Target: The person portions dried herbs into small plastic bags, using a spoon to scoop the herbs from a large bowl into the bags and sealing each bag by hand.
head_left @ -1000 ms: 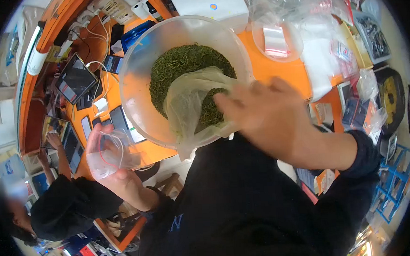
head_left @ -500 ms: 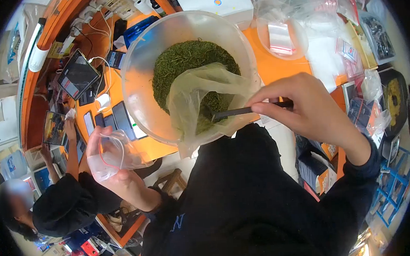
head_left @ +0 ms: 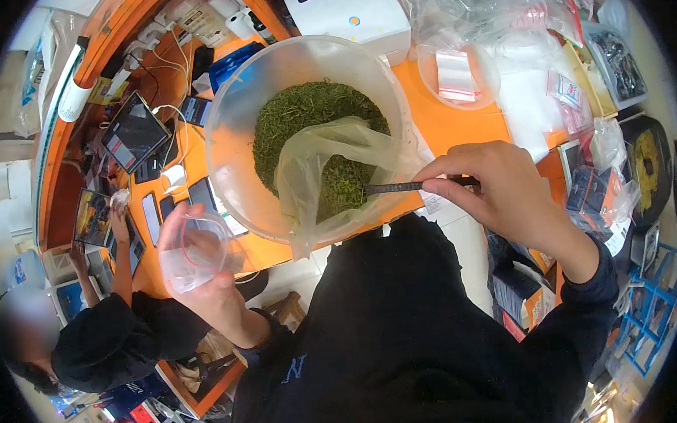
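Note:
A large translucent tub (head_left: pixel 233 167) stands on the orange table, holding a heap of dried green herb (head_left: pixel 295 110). An open clear plastic bag (head_left: pixel 298 168) lies over the near side of the heap, with more herb in its mouth. My right hand (head_left: pixel 498 188) pinches the handle of a dark spoon-like tool (head_left: pixel 398 187), whose far end reaches the herb at the bag. At the tub's left, my left hand (head_left: pixel 213 295) holds a small clear zip bag (head_left: pixel 195 253) with a red line, its mouth spread round.
A co-worker (head_left: pixel 108 338) sits at the left, hands near a screen. Phones and a tablet (head_left: pixel 135 134) lie left of the tub. Behind it stands a white device (head_left: pixel 343 12). A round clear container (head_left: pixel 458 75) with small bags and a pile of plastic bags (head_left: pixel 496 12) are at the right.
My right hand came back from over the bag, the tool now visible in it, and its tip has shifted slightly right. My left hand has moved slightly right with the zip bag, which looks rounder.

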A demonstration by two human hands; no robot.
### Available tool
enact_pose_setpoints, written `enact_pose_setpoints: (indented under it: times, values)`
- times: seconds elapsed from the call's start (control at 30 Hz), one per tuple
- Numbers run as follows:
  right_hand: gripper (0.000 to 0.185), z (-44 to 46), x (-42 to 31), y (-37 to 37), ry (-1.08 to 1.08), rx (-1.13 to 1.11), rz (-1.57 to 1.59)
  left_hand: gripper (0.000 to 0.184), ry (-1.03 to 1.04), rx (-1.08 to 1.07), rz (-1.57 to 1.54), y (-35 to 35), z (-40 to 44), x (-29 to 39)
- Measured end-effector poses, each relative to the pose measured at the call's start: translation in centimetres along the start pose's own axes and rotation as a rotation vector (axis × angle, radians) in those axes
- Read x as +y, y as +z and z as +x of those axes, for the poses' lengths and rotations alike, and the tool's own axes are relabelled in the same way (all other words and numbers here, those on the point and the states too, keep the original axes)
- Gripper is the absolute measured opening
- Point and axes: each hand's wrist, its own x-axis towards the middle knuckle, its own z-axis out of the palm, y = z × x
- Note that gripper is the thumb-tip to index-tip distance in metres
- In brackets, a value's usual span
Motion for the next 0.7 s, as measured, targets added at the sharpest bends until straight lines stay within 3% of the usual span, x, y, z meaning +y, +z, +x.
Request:
enact_pose_setpoints:
  times: [0.2, 0.7]
  values:
    - [0.017, 0.0, 0.2, -0.2, 0.006, 0.010, 0.025, 0.086, 0.016, 0.090, -0.118, 1.2, -0.2, 0.5]
    - [0.015, -0.5, 0.0, -3.0, 0.105, -0.063, 0.159, 0.064, 0.025, -0.075, -0.118, 2.5, 1.1, 1.6]
